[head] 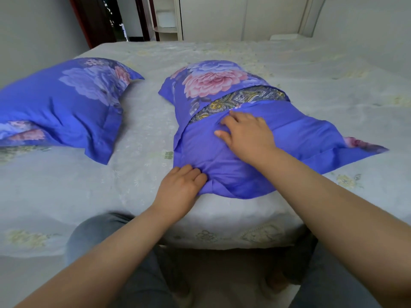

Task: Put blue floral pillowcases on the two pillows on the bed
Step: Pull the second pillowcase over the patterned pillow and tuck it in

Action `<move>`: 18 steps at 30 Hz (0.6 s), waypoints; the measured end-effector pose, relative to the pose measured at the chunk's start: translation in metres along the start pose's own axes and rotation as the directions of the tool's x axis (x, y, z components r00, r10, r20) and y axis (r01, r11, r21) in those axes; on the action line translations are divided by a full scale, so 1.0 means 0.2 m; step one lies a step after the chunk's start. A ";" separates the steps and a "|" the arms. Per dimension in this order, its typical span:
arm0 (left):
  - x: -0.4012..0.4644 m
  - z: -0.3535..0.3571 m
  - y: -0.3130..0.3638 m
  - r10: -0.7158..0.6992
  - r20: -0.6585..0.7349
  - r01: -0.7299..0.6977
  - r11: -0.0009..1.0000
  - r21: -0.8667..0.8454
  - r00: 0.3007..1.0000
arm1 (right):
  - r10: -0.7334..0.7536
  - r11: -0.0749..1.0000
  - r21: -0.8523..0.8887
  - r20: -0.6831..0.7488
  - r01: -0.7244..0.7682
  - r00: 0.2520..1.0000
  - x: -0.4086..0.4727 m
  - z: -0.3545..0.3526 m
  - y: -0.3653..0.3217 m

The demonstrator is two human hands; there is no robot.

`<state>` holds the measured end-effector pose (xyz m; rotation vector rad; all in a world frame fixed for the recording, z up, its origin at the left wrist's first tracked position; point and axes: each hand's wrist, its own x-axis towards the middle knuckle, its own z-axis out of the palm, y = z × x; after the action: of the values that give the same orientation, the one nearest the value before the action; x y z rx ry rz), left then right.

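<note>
Two pillows lie on the bed (pixel 222 54) as I work at its near edge. One pillow (pixel 60 103), to my left, is fully inside its blue floral pillowcase and lies apart from the one under my hands. The second pillow (pixel 240 100) sits in front of me, a band of its patterned yellow-and-grey cover showing through the opening of the second pillowcase (pixel 222 150), so I judge this one nearly dressed but not closed.

My right hand (pixel 246 132) rests on top, fingers bent into the blue flap just below the opening, holding a fold of it. My left hand (pixel 178 185) is at the near corner, fingers curled into bunched cloth there; the thumb is hidden, so I cannot tell how firm that grip is.

By the way it creases and drapes, the cloth looks thin, light and smooth, likely to slide over the filling. The pillow itself looks soft and bulky, yielding under my palm, with nothing fragile about it. I judge the best holds to be the flap's hem and the case's corners, where a pull spreads the cloth evenly.

Count: two pillows, two pillowcases, two hands.
</note>
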<state>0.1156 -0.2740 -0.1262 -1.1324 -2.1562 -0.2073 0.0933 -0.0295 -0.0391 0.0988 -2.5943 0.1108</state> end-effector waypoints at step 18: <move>-0.04 -0.34 -0.34 0.029 -0.181 -0.032 0.999 -0.015 0.983 | 0.021 0.994 -0.105 0.319 0.013 0.947 0.88 -0.23 0.01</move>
<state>0.1004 -0.3496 -0.0679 -1.1117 -1.9800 -0.3048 -0.0336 -0.0320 0.0919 0.0778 -2.9192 -0.0471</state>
